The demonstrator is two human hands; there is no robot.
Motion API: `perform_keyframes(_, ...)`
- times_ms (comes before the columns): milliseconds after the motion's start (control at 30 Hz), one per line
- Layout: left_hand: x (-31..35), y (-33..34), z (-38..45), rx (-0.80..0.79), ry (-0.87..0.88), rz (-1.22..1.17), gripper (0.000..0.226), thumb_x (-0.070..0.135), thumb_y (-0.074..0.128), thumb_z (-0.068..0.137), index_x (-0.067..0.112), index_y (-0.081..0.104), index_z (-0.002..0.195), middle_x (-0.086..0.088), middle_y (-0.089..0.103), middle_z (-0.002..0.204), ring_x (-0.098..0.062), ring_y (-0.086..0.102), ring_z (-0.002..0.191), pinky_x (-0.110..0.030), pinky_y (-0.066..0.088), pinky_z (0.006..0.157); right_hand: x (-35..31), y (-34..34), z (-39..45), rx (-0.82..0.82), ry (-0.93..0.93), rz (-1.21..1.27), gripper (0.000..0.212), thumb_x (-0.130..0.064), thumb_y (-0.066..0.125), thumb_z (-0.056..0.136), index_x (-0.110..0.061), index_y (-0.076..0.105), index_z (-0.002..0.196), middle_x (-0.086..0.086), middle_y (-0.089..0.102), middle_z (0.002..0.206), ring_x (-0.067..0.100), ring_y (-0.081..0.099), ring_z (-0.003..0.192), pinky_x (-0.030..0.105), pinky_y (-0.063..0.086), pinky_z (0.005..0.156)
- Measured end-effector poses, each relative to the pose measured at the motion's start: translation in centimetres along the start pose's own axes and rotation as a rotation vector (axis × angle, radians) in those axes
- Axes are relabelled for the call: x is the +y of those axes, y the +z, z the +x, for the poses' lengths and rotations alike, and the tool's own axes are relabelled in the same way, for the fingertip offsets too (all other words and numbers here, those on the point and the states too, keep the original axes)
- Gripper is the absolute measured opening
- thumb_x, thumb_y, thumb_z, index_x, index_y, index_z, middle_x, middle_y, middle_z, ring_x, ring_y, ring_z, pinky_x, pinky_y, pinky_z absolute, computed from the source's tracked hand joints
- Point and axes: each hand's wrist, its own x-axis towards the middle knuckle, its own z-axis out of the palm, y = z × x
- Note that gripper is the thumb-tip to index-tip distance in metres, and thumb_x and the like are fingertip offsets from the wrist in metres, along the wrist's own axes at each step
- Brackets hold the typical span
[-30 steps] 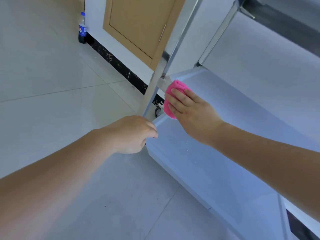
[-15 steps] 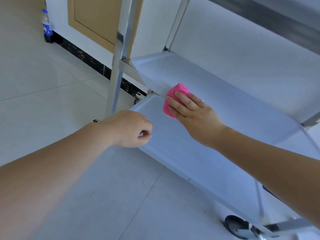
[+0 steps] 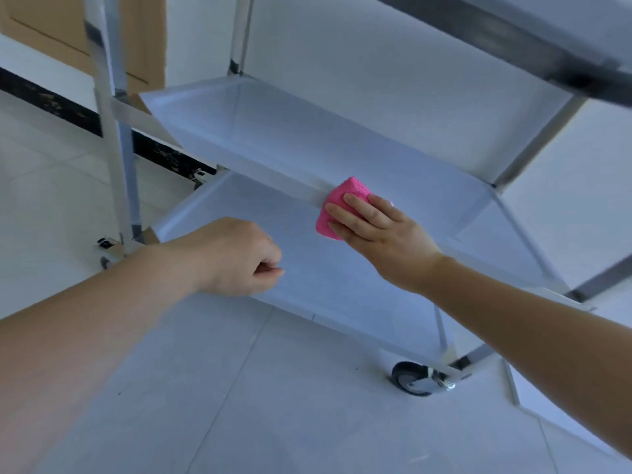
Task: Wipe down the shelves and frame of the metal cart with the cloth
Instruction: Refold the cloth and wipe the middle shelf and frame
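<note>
- Where the middle shelf (image 3: 307,138) meets its front rim, the right hand (image 3: 379,230) presses the pink cloth (image 3: 337,206) against the metal, fingers straight and flat on top.
- The left hand (image 3: 236,258) hangs over the bottom shelf (image 3: 307,268), fingers curled in on nothing.
- A post (image 3: 114,131) stands at left.
- A caster (image 3: 412,378) sits on the floor (image 3: 273,405).
</note>
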Motion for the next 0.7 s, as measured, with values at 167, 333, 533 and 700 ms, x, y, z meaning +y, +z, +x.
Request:
perform_keyframes(167, 1.6, 1.1, 1.9, 0.003, 0.091, 0.017, 0.039, 0.037, 0.048, 0.084, 0.016, 0.034, 0.055, 0.000, 0.043, 0.053, -0.019, 0.043, 0.053, -0.027, 0.032, 0.050, 0.7, 1.1, -4.3, -0.030, 0.023, 0.013, 0.054, -0.014, 0.044, 0.088, -0.017, 0.040, 0.141, 0.002, 0.035, 0.150, 0.027, 0.033, 0.138, 0.045, 0.026, 0.114)
perform_keyframes(333, 3.1, 2.2, 3.1, -0.018, 0.135, 0.008, 0.039, 0.037, 0.048, 0.084, 0.017, 0.032, 0.054, 0.002, 0.042, 0.052, -0.017, 0.040, 0.052, -0.027, 0.030, 0.049, 1.3, 2.2, -8.6, -0.019, 0.046, -0.001, 0.052, -0.010, 0.035, 0.091, -0.018, 0.038, 0.143, 0.000, 0.033, 0.151, 0.026, 0.030, 0.139, 0.044, 0.022, 0.115)
perform_keyframes(533, 5.5, 2.8, 4.8, -0.068, 0.190, 0.041, 0.040, 0.038, 0.047, 0.085, 0.017, 0.031, 0.055, 0.001, 0.041, 0.054, -0.017, 0.038, 0.054, -0.027, 0.028, 0.049, 2.2, 3.2, -13.6, -0.038, 0.072, 0.001, 0.053, -0.008, 0.031, 0.094, -0.020, 0.031, 0.145, -0.002, 0.026, 0.153, 0.024, 0.022, 0.142, 0.042, 0.020, 0.117)
perform_keyframes(700, 8.4, 3.4, 7.2, -0.088, 0.266, 0.050, 0.039, 0.040, 0.045, 0.086, 0.020, 0.030, 0.056, 0.003, 0.045, 0.060, -0.020, 0.046, 0.062, -0.028, 0.031, 0.054, 2.7, 3.5, -17.5, -0.078, 0.100, -0.011, 0.064, -0.012, 0.060, 0.085, -0.020, 0.035, 0.144, -0.003, 0.024, 0.152, 0.023, 0.020, 0.141, 0.042, 0.015, 0.117)
